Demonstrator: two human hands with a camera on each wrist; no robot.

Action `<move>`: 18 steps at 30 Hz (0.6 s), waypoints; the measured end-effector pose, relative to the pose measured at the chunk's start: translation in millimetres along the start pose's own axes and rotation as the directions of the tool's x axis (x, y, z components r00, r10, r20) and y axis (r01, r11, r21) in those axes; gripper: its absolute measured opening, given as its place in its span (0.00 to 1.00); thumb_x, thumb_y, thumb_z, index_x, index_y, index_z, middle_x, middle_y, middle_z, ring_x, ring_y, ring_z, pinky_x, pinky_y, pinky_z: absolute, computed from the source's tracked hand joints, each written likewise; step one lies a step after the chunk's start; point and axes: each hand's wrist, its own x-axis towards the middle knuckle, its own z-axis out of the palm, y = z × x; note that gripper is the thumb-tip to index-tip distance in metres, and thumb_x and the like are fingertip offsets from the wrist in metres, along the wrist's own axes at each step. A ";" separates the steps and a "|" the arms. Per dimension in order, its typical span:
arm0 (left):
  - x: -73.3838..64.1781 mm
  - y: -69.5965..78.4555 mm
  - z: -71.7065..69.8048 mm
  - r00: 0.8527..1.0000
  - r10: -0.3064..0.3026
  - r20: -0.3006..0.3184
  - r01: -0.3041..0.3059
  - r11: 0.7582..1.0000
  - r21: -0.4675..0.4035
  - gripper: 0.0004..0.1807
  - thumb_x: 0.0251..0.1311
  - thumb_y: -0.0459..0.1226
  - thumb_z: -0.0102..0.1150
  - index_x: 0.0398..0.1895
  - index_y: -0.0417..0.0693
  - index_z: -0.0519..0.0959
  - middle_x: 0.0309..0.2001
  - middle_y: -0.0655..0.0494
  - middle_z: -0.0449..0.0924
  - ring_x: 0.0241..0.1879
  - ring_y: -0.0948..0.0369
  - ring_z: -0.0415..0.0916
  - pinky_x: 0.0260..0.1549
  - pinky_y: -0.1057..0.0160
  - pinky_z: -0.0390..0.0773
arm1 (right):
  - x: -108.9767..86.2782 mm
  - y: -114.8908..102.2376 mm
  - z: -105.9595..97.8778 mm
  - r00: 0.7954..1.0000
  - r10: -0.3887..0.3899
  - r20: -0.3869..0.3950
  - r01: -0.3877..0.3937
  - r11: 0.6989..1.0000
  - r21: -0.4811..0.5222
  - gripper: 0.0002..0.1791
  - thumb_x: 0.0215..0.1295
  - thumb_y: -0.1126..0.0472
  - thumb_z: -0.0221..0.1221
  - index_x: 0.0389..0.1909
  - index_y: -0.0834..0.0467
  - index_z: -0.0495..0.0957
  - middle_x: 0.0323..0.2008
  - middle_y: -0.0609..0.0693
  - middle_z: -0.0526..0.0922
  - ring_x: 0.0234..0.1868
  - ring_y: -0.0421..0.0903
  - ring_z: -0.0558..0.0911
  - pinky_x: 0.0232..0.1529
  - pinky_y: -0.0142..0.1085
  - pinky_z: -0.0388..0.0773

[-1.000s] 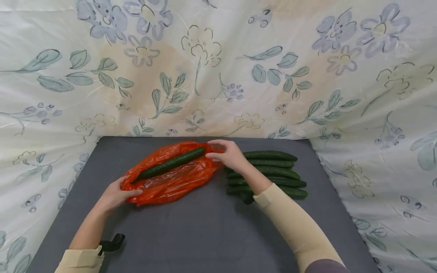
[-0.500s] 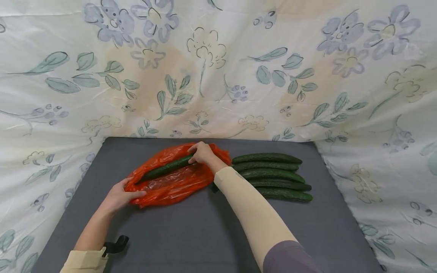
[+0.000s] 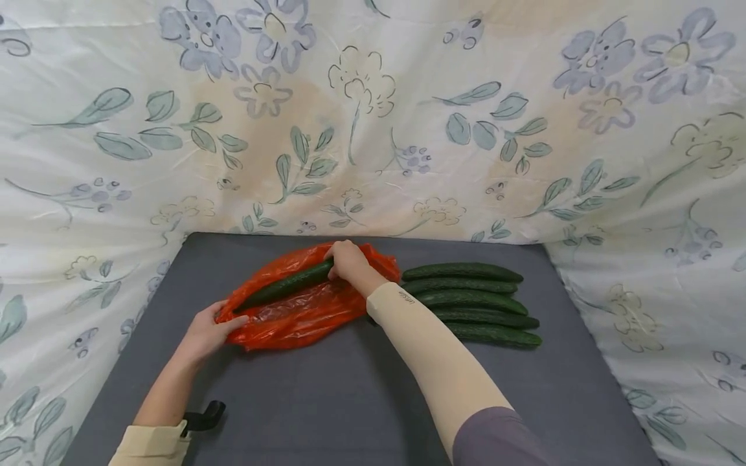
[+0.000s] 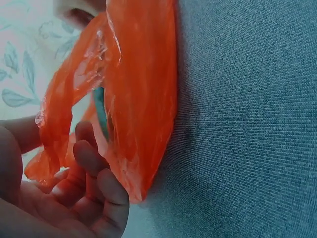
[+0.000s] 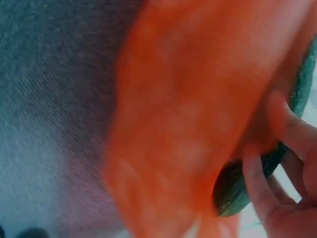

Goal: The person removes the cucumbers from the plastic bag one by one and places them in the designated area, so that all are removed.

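A red plastic bag [image 3: 309, 330] lies on its side on the grey table, its mouth spread wide. Inside the opening is one long dark green cucumber [image 3: 285, 286], tilted up toward the right. My right hand [image 3: 350, 264] grips that cucumber near its right end; in the right wrist view, fingers curl over it and its blunt tip [image 5: 230, 198] sticks out beside the bag. At the left end my left hand [image 3: 204, 333] pinches the bag's edge. Gathered red film shows between its thumb and fingers in the left wrist view. The cucumber's left end is partly hidden by the bag.
Several cucumbers [image 3: 472, 299] lie side by side to the right of the bag, partly behind my right forearm. A floral cloth [image 3: 373, 188] hangs along the table's back and both sides.
My right hand has left the bag's right rim and moved left onto the cucumber, which it now grips. The left hand keeps its hold on the bag. The head view has shifted slightly.
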 end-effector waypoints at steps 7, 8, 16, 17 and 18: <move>3.7 6.3 -2.8 0.998 -0.028 -0.056 0.025 0.998 -0.066 0.32 0.69 0.46 0.48 0.68 0.36 0.57 0.44 0.43 0.77 0.31 0.62 0.75 0.33 0.63 0.80 | -25.2 -1.0 -34.3 0.999 -0.009 -0.049 0.013 0.996 0.087 0.25 0.51 0.54 0.70 0.53 0.45 0.81 0.54 0.46 0.80 0.53 0.48 0.77 0.52 0.40 0.76; 4.3 7.2 -3.4 0.998 -0.028 -0.057 0.024 0.997 -0.079 0.31 0.70 0.45 0.47 0.68 0.36 0.58 0.40 0.46 0.78 0.29 0.63 0.75 0.32 0.62 0.80 | -30.2 -0.1 -40.0 0.998 -0.011 -0.059 0.017 0.995 0.099 0.25 0.51 0.54 0.70 0.54 0.46 0.81 0.55 0.46 0.79 0.54 0.48 0.77 0.51 0.40 0.77; 5.9 8.3 -6.4 0.999 0.017 -0.031 -0.022 0.990 -0.139 0.26 0.74 0.44 0.37 0.65 0.34 0.58 0.30 0.56 0.78 0.27 0.62 0.75 0.33 0.61 0.79 | -69.6 28.3 -78.9 0.984 -0.031 -0.173 0.063 0.982 0.181 0.27 0.53 0.58 0.68 0.57 0.47 0.78 0.58 0.47 0.78 0.60 0.48 0.74 0.55 0.41 0.75; 5.8 7.9 -6.7 0.999 0.022 -0.031 -0.026 0.989 -0.145 0.26 0.74 0.44 0.35 0.65 0.33 0.58 0.30 0.56 0.78 0.27 0.62 0.75 0.33 0.62 0.79 | -75.7 34.7 -82.3 0.983 -0.023 -0.182 0.059 0.979 0.193 0.28 0.52 0.58 0.68 0.57 0.47 0.78 0.59 0.46 0.77 0.61 0.48 0.74 0.55 0.42 0.75; 5.6 7.5 -7.1 0.999 0.023 -0.031 -0.028 0.989 -0.145 0.26 0.75 0.44 0.34 0.66 0.33 0.58 0.30 0.56 0.78 0.28 0.62 0.75 0.33 0.63 0.78 | -82.7 41.5 -85.3 0.981 -0.012 -0.191 0.052 0.977 0.206 0.28 0.53 0.58 0.68 0.58 0.46 0.77 0.59 0.46 0.77 0.61 0.48 0.74 0.54 0.42 0.75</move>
